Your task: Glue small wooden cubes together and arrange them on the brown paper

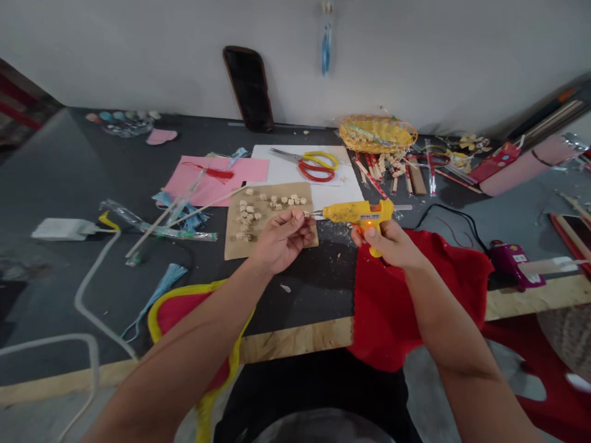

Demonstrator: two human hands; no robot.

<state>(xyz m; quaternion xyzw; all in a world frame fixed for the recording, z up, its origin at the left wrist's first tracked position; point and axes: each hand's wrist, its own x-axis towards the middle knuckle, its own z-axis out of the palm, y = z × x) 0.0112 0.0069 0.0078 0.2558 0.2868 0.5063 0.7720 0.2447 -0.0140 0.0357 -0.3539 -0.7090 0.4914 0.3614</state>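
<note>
A yellow hot glue gun [348,213] is gripped by my right hand [392,243], its nozzle pointing left and a clear glue stick [403,207] jutting from its back. Pinched in the fingers of my left hand [282,243] is a small pale wooden piece [306,214], right at the nozzle tip. Whether the tip touches it I cannot tell. Just behind and left of that hand, several similar small pale pieces [248,212] lie on a brown card [233,247]. A red cloth [392,301] hangs over the table edge under my right forearm.
Red-and-yellow scissors [318,166] rest on white paper [353,184]. Behind are a yellow wicker basket [376,133] and a leaning phone [249,89]. A pink bottle [530,163] stands right, near a purple device [512,264]. At left lie a blue tassel [168,280] and a white charger [64,229] with its cable.
</note>
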